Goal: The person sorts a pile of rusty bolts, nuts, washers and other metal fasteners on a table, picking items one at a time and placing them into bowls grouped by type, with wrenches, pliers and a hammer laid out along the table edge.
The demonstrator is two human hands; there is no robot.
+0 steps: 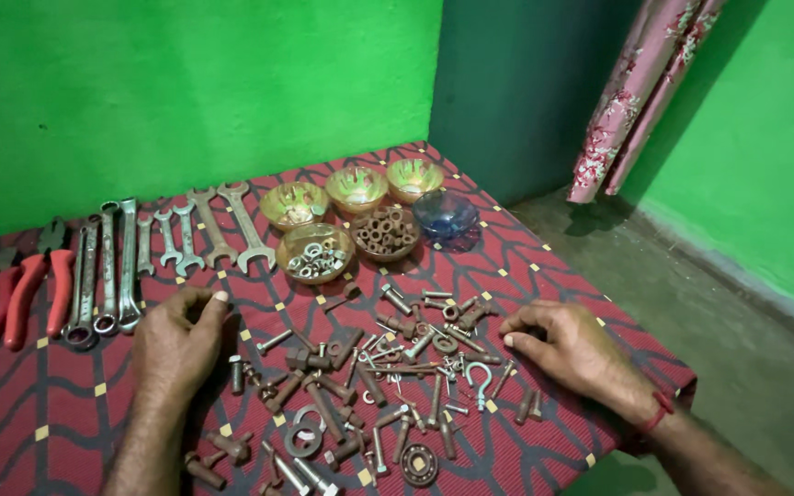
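My left hand [176, 342] rests on the red patterned tablecloth [39, 404], fingers loosely curled, holding nothing, just left of a scattered pile of rusty bolts, nuts and washers [369, 386]. My right hand [570, 349] lies flat-curled at the pile's right edge, fingertips near a few bolts, also empty; a red thread circles its wrist. A light hook-shaped piece [482, 378] lies close to the right hand.
Behind the pile stand several glass bowls: one with shiny nuts [315, 253], one with rusty nuts [385, 233], three amber empty-looking ones [357, 188] and a blue one [446, 215]. Spanners [186, 234] and red-handled pliers [25, 289] line the left. The table edge drops to a concrete floor at right.
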